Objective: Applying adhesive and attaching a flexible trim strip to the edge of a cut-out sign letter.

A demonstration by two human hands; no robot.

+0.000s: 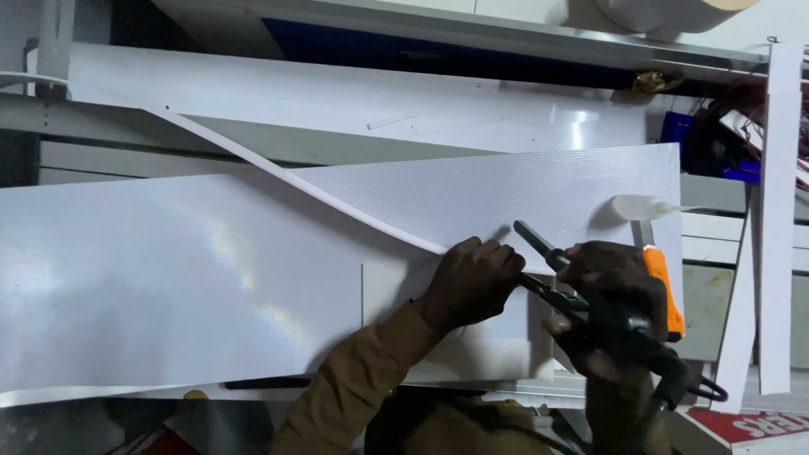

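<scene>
— two hands (539, 291) on the job here. what's each one doing?

— my left hand (474, 282) is curled into a loose fist, fingers pinching the end of a thin white strip (278, 175) right where it meets the big white sheet (168, 278). my right hand (613, 303) is wrapped around the handles of a pair of black shears (581, 295), fingers closed tight on them.

— where are the blades?

— open, pointing up and to the left, tips just beside my left knuckles. one blade (533, 238) sticks up clear of the sheet; the other runs under my left hand's edge, so i cannot tell how far it reaches.

— and the strip?

— it runs from my left fingers up and away to the left in a long curve, lifted off the sheet, ending near the far rail.

— what's the sheet like?

— wide, glossy white, lying across the tabletop (472, 389). its far right part has a fine dotted texture (506, 190). a smaller plain white panel (396, 295) sits on it under my left wrist.

— anything else near?

— an orange-handled tool (664, 286) just behind my right hand, touching or nearly so. a small clear bottle with a thin nozzle (645, 206) lies on the sheet above it. loose white strips (779, 211) hang at the right edge, and another white sheet (337, 97) leans behind.
</scene>
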